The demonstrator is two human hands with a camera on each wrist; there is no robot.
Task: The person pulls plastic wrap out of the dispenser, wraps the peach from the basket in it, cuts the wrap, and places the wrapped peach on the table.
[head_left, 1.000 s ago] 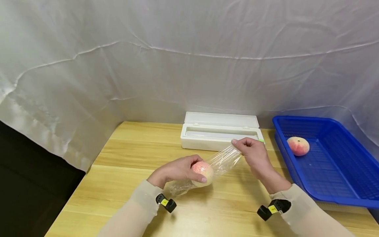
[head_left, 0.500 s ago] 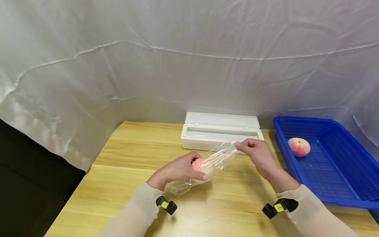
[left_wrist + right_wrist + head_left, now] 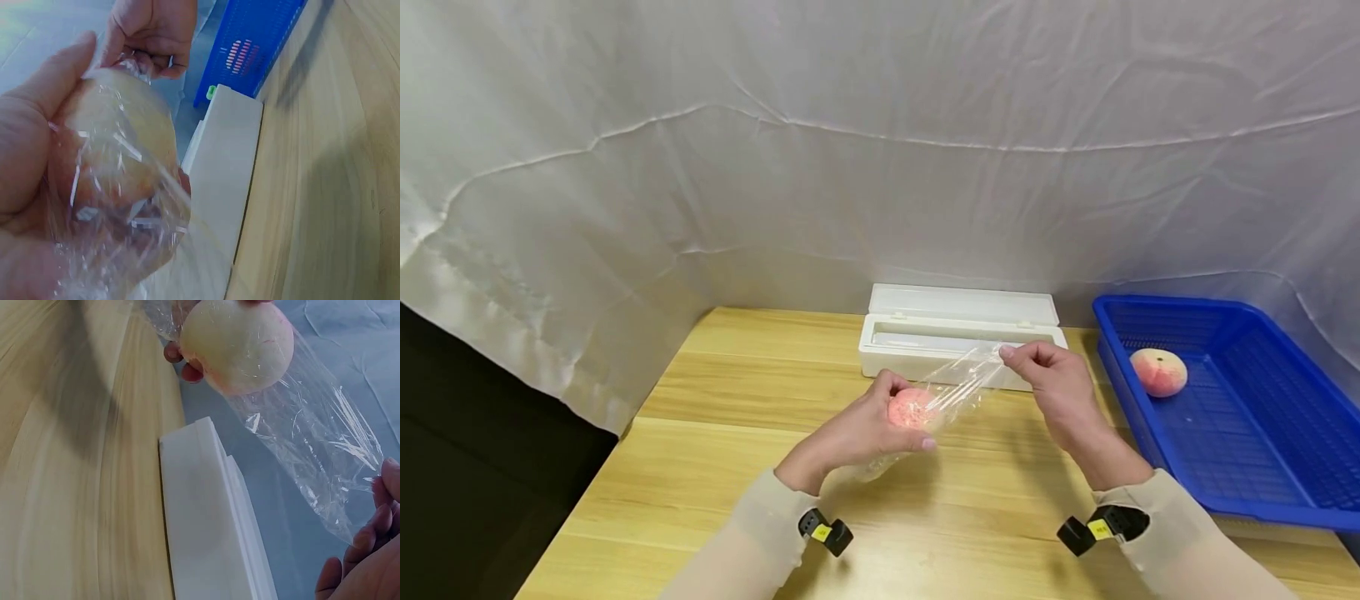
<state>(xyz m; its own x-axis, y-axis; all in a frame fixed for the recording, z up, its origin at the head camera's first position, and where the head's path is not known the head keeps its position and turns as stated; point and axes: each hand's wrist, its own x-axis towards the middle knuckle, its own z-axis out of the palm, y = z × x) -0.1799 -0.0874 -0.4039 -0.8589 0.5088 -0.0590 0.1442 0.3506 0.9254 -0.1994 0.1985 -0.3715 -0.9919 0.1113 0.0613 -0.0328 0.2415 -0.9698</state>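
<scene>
A pink and cream peach (image 3: 912, 408) is gripped in my left hand (image 3: 861, 429), fingers behind it and thumb along its near side. Clear plastic film (image 3: 966, 379) covers part of it and stretches up to the right, where my right hand (image 3: 1060, 392) pinches its end between thumb and fingers. From the left wrist, the peach (image 3: 119, 137) shows creased film over its surface. In the right wrist view the film (image 3: 306, 437) spans from the peach (image 3: 237, 347) to my right hand (image 3: 375, 550).
Behind the hands stands a long white box (image 3: 898, 363) with its lid (image 3: 962, 303) raised at the back. At the right, a blue basket (image 3: 1247, 446) holds another peach (image 3: 1159, 372) at its left side. Grey cloth (image 3: 880, 192) hangs behind the wooden table (image 3: 700, 450).
My left hand has turned the peach slightly, so more of its pink side faces up, and has risen a little. My right hand has shifted slightly right, still pinching the film.
</scene>
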